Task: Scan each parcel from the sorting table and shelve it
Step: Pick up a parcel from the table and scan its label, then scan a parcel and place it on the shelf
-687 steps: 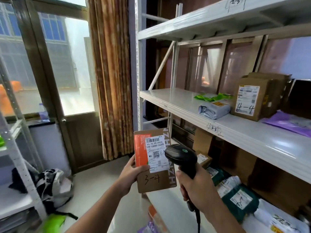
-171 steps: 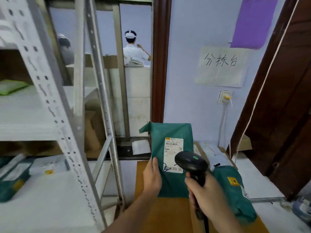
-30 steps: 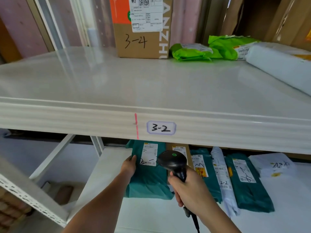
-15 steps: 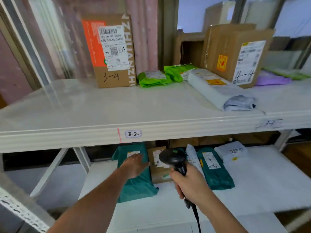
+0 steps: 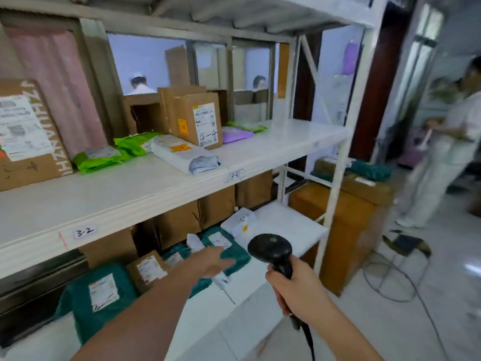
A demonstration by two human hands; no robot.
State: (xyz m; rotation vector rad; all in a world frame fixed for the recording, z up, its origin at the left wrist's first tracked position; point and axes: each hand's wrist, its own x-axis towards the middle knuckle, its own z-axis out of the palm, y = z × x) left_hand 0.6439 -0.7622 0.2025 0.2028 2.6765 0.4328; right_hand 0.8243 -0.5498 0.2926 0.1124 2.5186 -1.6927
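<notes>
Released now, the green parcel (image 5: 100,295) lies flat on the lower shelf (image 5: 289,222), label up for reading; left hand (image 5: 210,263) has lifted away, fingers spread and empty. Right hand (image 5: 294,287) stays wrapped round the scanner (image 5: 270,250), presumably ready for the next parcel.

The big cardboard box (image 5: 28,136) is cut by the left edge, its label smeared unreadable, and the person at right (image 5: 447,142) is blurred beyond detail

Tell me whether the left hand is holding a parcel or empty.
Empty: the left hand is stretched out with straight fingers above the lower shelf, gripping nothing.
</notes>
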